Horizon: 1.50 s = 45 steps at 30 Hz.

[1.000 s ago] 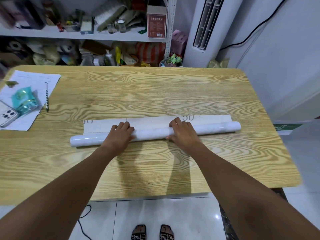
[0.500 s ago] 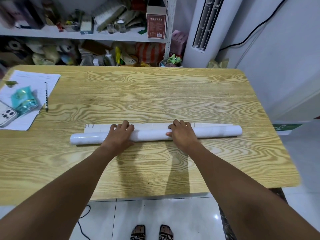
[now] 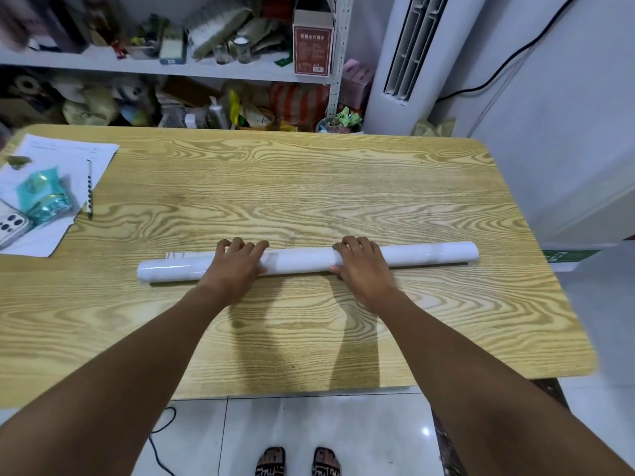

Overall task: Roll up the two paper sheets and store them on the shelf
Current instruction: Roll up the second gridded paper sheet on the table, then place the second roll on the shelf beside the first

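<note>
A long white paper roll [image 3: 299, 261] lies crosswise on the wooden table [image 3: 309, 187], nearly fully rolled. Only a thin strip of flat paper [image 3: 187, 254] shows behind its left part. My left hand [image 3: 237, 266] rests over the roll left of centre, fingers curled across its top. My right hand [image 3: 360, 266] grips it right of centre, thumb on the near side. The white shelf [image 3: 213, 68] stands behind the table, crowded with items. I cannot tell whether the roll holds one sheet or two.
At the table's left edge lie a printed sheet [image 3: 68, 156], a pencil [image 3: 89, 188], a teal packet [image 3: 43, 195] and a phone [image 3: 12, 225]. A red-brown box [image 3: 312, 46] stands on the shelf's right end. A white floor air conditioner [image 3: 412, 56] stands right of the shelf.
Both hands pushed the roll away from me, and the flat strip of paper behind it shrank from a wide band to a sliver.
</note>
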{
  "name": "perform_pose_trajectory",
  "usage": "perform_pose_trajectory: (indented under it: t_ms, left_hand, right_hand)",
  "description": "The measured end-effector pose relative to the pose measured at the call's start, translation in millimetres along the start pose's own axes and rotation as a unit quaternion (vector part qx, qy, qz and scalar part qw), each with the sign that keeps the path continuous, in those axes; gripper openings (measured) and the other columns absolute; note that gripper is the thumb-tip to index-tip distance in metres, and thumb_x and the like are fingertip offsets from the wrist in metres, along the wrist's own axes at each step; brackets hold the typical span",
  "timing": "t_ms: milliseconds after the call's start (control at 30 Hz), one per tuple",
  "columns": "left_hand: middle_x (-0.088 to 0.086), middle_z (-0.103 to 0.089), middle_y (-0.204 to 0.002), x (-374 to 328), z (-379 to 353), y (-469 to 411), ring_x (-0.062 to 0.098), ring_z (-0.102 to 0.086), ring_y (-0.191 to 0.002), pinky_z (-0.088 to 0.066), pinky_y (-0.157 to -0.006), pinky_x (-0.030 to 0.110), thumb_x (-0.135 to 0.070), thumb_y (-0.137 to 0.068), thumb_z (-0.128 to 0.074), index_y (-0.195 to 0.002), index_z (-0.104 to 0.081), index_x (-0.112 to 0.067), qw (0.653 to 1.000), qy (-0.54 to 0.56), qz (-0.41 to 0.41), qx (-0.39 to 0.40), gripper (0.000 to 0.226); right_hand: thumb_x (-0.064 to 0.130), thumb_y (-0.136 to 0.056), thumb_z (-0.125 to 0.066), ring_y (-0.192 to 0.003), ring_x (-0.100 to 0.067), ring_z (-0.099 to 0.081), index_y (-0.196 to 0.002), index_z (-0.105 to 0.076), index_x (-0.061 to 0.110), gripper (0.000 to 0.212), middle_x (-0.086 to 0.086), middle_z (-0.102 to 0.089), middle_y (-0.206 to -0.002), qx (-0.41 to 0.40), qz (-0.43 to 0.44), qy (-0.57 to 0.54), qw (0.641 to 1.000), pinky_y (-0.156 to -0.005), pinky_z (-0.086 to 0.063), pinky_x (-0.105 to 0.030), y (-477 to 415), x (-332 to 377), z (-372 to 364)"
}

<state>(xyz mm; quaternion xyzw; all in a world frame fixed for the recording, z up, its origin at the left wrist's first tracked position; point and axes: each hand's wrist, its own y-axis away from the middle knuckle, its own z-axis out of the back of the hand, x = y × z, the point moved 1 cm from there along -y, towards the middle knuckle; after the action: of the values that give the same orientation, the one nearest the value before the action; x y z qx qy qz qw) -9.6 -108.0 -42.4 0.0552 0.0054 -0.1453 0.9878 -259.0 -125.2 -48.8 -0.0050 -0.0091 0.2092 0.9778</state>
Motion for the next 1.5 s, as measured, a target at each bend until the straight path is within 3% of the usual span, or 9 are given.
perform_pose_trajectory:
  t_ms: [200,367,467,633,867,1067,1200,1333,1500]
  left_hand:
    - [0.009,-0.056,-0.125,2.8,-10.7,-3.6,0.035,-0.048,-0.110,-0.028,-0.098,0.048,-0.027,-0.094,-0.044,-0.127,-0.047,-0.013,0.999,0.034,0.003,-0.023,0.036]
    - [0.005,-0.049,-0.129,6.5,-14.9,-9.7,0.027,-0.042,-0.119,-0.027,-0.101,0.043,-0.049,-0.088,-0.047,-0.132,-0.039,-0.016,0.998,0.064,-0.001,0.001,0.056]
    - [0.006,-0.047,-0.127,11.4,-14.7,-16.0,0.026,-0.042,-0.118,-0.024,-0.102,0.042,-0.055,-0.085,-0.046,-0.132,-0.039,-0.018,0.998,0.065,-0.007,-0.007,0.061]
    - [0.007,-0.046,-0.109,25.2,-12.7,-35.4,0.026,-0.043,-0.102,-0.030,-0.093,0.040,-0.076,-0.064,-0.022,-0.120,-0.050,-0.021,0.998,0.059,-0.014,-0.005,0.083]
    - [0.002,-0.048,-0.106,44.8,-8.7,-56.9,0.021,-0.042,-0.099,-0.033,-0.089,0.034,-0.092,-0.058,-0.008,-0.115,-0.050,-0.018,0.995,0.073,-0.061,0.022,0.102]
    - [0.008,-0.056,-0.094,50.8,-5.3,-67.2,0.028,-0.050,-0.090,-0.042,-0.080,0.039,-0.072,-0.069,-0.030,-0.104,-0.058,-0.011,0.994,0.061,-0.090,0.000,0.075]
    - [0.010,-0.059,-0.083,56.3,11.6,-75.6,0.030,-0.054,-0.077,-0.049,-0.067,0.038,-0.065,-0.074,-0.038,-0.092,-0.062,-0.007,0.989,0.054,-0.132,-0.031,0.065]
    - [0.003,-0.060,-0.102,57.1,58.1,-83.8,0.026,-0.057,-0.089,-0.038,-0.065,0.030,-0.055,-0.083,-0.053,-0.109,-0.053,-0.015,0.995,0.061,-0.077,-0.017,0.048]
    - [-0.001,-0.063,-0.104,60.1,130.1,-87.6,0.023,-0.058,-0.086,-0.035,-0.063,0.029,-0.058,-0.082,-0.051,-0.109,-0.045,-0.021,0.998,-0.005,-0.061,0.012,0.046]
  right_hand:
    - [0.032,-0.095,-0.046,-0.114,-0.033,-0.047,-0.133,-0.044,0.008,0.045,-0.012,-0.050,-0.130,0.013,0.002,-0.024,1.000,-0.099,-0.033,-0.045,-4.2,-1.6,-5.3]
    - [0.050,-0.088,-0.011,-0.123,-0.023,-0.041,-0.141,-0.033,0.017,0.066,-0.003,-0.046,-0.137,0.018,0.004,-0.060,0.998,-0.110,-0.018,-0.041,-13.0,-7.8,-11.8]
    - [0.057,-0.085,-0.018,-0.118,-0.022,-0.045,-0.133,-0.043,0.018,0.067,-0.001,-0.050,-0.131,-0.004,0.025,-0.078,0.997,-0.104,-0.018,-0.035,-21.7,-14.1,-14.5]
    - [0.068,-0.077,-0.034,-0.100,-0.022,-0.051,-0.114,-0.053,0.016,0.067,-0.002,-0.056,-0.111,-0.034,0.046,-0.078,0.995,-0.091,-0.036,-0.038,-40.8,-22.7,-17.3]
    - [0.070,-0.077,-0.033,-0.091,-0.021,-0.052,-0.106,-0.058,0.018,0.064,0.000,-0.057,-0.101,-0.063,0.087,-0.019,0.994,-0.079,-0.040,-0.035,-61.4,-34.3,-21.1]
    - [0.064,-0.079,-0.035,-0.075,-0.021,-0.056,-0.086,-0.062,0.015,0.057,-0.002,-0.059,-0.081,-0.124,0.106,0.040,0.986,-0.063,-0.045,-0.033,-71.6,-36.4,-26.9]
    - [0.066,-0.077,-0.034,-0.055,-0.020,-0.056,-0.080,-0.061,0.015,0.058,-0.001,-0.058,-0.074,-0.143,0.079,0.044,0.986,-0.044,-0.038,-0.027,-74.1,-37.0,-9.8]
    - [0.068,-0.076,-0.036,-0.040,-0.022,-0.052,-0.076,-0.060,0.014,0.059,-0.001,-0.057,-0.069,-0.150,0.066,0.054,0.985,-0.039,-0.028,-0.023,-88.6,-43.9,31.1]
    - [0.066,-0.070,-0.048,-0.039,-0.022,-0.052,-0.074,-0.060,0.015,0.053,0.000,-0.058,-0.056,-0.181,0.079,0.070,0.978,-0.039,-0.029,-0.020,-107.3,-46.9,100.4]
